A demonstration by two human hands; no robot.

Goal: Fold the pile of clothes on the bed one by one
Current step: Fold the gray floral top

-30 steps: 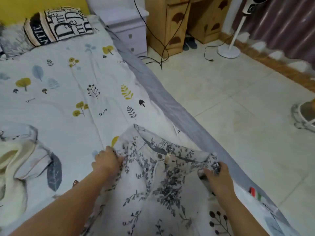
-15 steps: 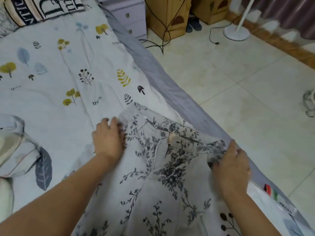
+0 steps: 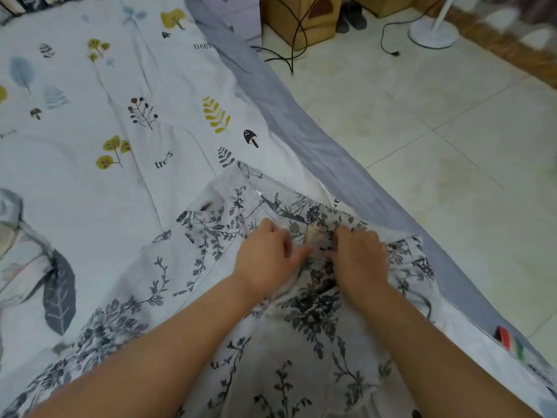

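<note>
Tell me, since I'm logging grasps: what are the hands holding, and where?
Both the left hand and right hand pinch the floral garment at its neckline, beside the label.

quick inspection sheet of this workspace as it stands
surface: bed with a tree-and-leaf print sheet, grey edge toward the floor.
job's things: floral garment spread flat near the bed edge.
clutter: other clothes at the far left; a red and green item at the bed edge.
hands: left hand and right hand side by side on the garment's waistband, fingers bunching the cloth.
cables: black cables by the wooden cabinet; loose plug.
surroundings: tiled floor, fan base, shoes.
</note>
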